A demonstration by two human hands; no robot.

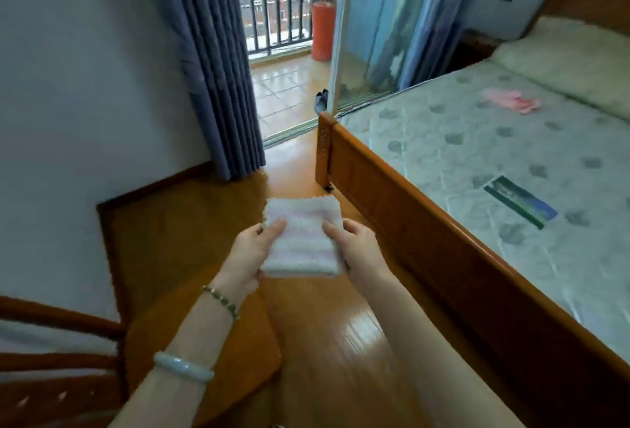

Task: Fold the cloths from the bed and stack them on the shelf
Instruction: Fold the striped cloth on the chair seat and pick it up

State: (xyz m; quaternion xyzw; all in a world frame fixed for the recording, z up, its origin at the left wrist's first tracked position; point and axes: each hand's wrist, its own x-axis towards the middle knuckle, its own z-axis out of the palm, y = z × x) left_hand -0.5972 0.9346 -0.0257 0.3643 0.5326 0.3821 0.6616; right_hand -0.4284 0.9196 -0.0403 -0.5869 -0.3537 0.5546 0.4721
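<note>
Fingers of the left hand [254, 247] curl under the near-left edge of the folded cloth [301, 236], thumb pressed on top, a firm pinch; the right hand [358, 245] mirrors it on the other side, thumb on top, the rest of its fingers hidden beneath the fabric. The cloth is white with faint pink stripes, folded to a small rectangle, held flat in the air over the wooden floor [341, 325], just left of the bed [426, 216]. A bead bracelet [221, 301] and a pale bangle [184, 366] sit on the left forearm. Up on the bed, well away toward its head, a pink cloth [511, 100] lies crumpled and blurry. Left of the bed, at the frame's edge, a wooden piece of furniture [51, 359] is cut off; what it is I cannot tell
</note>
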